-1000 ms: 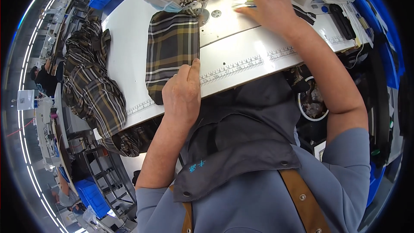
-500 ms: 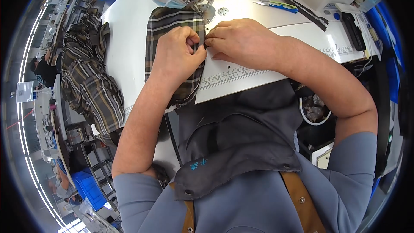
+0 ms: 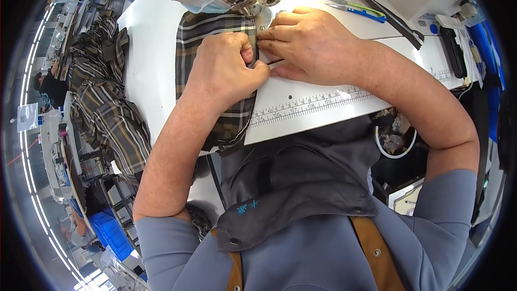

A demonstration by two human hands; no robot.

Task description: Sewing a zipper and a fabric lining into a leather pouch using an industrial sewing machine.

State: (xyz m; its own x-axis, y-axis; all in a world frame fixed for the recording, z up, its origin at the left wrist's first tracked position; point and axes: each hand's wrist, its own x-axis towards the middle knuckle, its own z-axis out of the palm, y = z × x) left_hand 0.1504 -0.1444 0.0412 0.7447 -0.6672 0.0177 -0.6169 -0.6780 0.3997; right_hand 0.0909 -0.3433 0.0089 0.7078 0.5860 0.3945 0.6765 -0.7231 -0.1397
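Note:
A dark plaid fabric piece (image 3: 188, 40) lies on the white sewing table, its upper right corner under the sewing machine's needle area (image 3: 250, 11). A dark zipper edge (image 3: 235, 144) shows along its lower right border. Over the fabric, my left hand (image 3: 229, 64) is closed, with curled fingers and thumb pinching near the right edge; its fingertips are partly hidden. My right hand (image 3: 312, 46) lies palm down beside that edge. Its fingers stretch left, tips touching the border, and the thumb stands apart near my left thumb. A thin dark strip shows between the hands.
Blue-handled thread snips (image 3: 358, 11) and loose black zippers (image 3: 396, 19) lie at the upper right. A printed ruler scale (image 3: 307, 109) runs along the table front. More plaid cloth (image 3: 107, 91) hangs at the left. A blue bin (image 3: 110, 231) stands lower left.
The fingers of my right hand have moved up along the fabric edge toward the machine and spread from the thumb. My left thumb reaches slightly farther right. The view has shifted a little.

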